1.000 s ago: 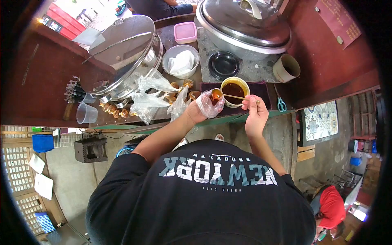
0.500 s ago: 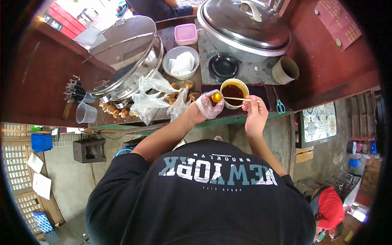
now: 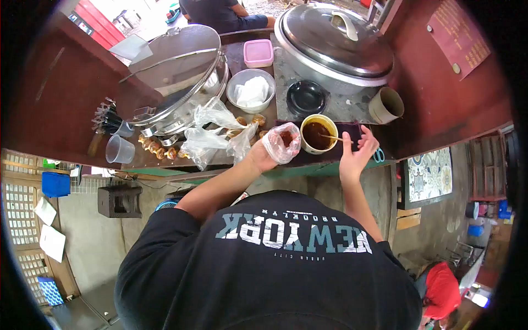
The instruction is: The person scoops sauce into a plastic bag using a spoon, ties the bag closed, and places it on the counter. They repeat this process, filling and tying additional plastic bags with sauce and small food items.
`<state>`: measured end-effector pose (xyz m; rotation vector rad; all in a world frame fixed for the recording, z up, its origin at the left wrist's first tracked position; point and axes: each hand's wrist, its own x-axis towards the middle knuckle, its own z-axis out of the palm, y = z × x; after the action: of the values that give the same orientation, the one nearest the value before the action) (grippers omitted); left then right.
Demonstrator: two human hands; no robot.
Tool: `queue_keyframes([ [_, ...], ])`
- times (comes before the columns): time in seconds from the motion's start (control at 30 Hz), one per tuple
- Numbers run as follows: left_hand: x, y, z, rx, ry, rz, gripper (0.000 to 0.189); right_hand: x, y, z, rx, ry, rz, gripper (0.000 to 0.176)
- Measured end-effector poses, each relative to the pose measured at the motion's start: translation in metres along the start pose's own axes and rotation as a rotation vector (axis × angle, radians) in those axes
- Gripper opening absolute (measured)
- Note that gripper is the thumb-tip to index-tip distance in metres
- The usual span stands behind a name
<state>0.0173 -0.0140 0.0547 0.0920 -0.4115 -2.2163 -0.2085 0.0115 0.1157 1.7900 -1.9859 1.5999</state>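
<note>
My left hand (image 3: 278, 144) is wrapped in a clear plastic bag and is closed around a piece of food coated in red-brown sauce. It hovers just left of a yellow-rimmed bowl of dark sauce (image 3: 318, 133) on the counter. A thin stick (image 3: 336, 138) rests in the bowl, its end pointing right. My right hand (image 3: 360, 149) is just right of the bowl with its fingers spread and holds nothing; its fingertips are next to the stick's end.
A large lidded pot (image 3: 335, 41), a black dish (image 3: 306, 98) and a cup (image 3: 386, 104) stand behind the bowl. To the left are a steel domed lid (image 3: 176, 66), a tissue bowl (image 3: 251, 91), plastic bags (image 3: 212, 132), fried balls (image 3: 159, 149) and plastic cups (image 3: 118, 148). Scissors (image 3: 378, 155) lie at the right.
My right hand has let go of the stick, which now lies in the sauce bowl, and has opened. The food in my left hand now shows red-brown sauce.
</note>
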Motion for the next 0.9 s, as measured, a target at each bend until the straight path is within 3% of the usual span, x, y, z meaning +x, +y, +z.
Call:
queue_keyframes([
  [0.1,-0.006,0.009,0.012,-0.069,0.028,0.046,0.04,-0.002,-0.024,0.0,0.691,-0.11,0.308,0.019],
  [0.17,-0.014,0.015,0.031,-0.095,0.001,0.094,0.035,-0.004,-0.029,0.001,1.11,-0.547,0.715,0.018],
  [0.23,-0.017,0.02,0.035,-0.078,0.037,0.12,0.037,-0.016,-0.038,0.011,1.188,-0.955,1.003,0.025],
  [0.3,-0.016,0.025,0.036,-0.024,-0.04,0.159,0.038,-0.022,-0.051,0.018,1.274,-1.252,1.265,0.033],
  [0.33,-0.019,0.026,0.037,-0.058,0.04,0.156,0.04,-0.024,-0.062,0.023,1.183,-1.334,1.323,0.034],
  [0.57,-0.04,0.042,0.03,0.024,0.107,0.242,0.036,-0.025,-0.071,0.05,1.313,-1.331,1.499,0.022],
  [0.67,-0.052,0.049,0.021,0.208,0.208,0.278,0.045,-0.021,-0.074,0.059,1.226,-1.33,1.374,0.021],
  [0.8,-0.069,0.069,0.036,0.424,0.28,0.11,0.072,0.001,-0.096,0.058,1.328,-1.232,1.212,0.022],
  [0.9,-0.076,0.081,0.033,0.71,0.308,0.001,0.071,0.018,-0.108,0.06,1.407,-1.189,1.14,0.016],
])
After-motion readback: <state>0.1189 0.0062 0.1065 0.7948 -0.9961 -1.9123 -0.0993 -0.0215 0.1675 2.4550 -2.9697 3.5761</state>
